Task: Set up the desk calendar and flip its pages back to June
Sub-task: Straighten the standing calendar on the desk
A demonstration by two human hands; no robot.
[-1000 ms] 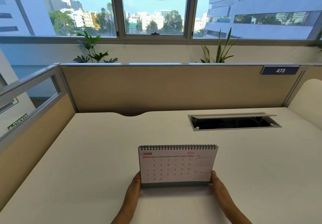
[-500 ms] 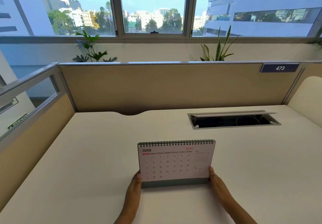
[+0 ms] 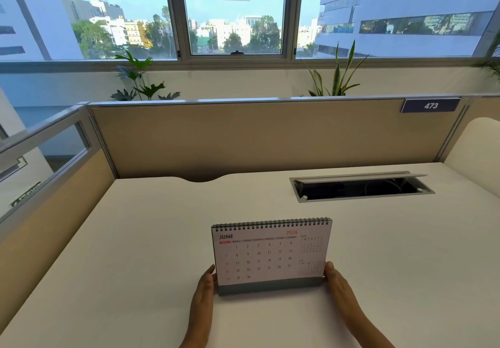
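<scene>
A spiral-bound desk calendar (image 3: 270, 255) stands upright on the white desk (image 3: 135, 239), near its front middle. Its facing page reads JUNE 2026 over a grey base strip. My left hand (image 3: 205, 288) grips the calendar's lower left edge, fingers hidden behind the page. My right hand (image 3: 335, 280) grips the lower right edge the same way. Both forearms reach in from the bottom of the view.
An open cable hatch (image 3: 359, 186) with wires inside is set into the desk at the back right. Beige partition panels (image 3: 257, 136) wall the desk at the back and left. Plants (image 3: 140, 82) stand behind the partition under the window.
The calendar and both hands have shifted slightly away from me along the desk. The grip and the June page are the same.
</scene>
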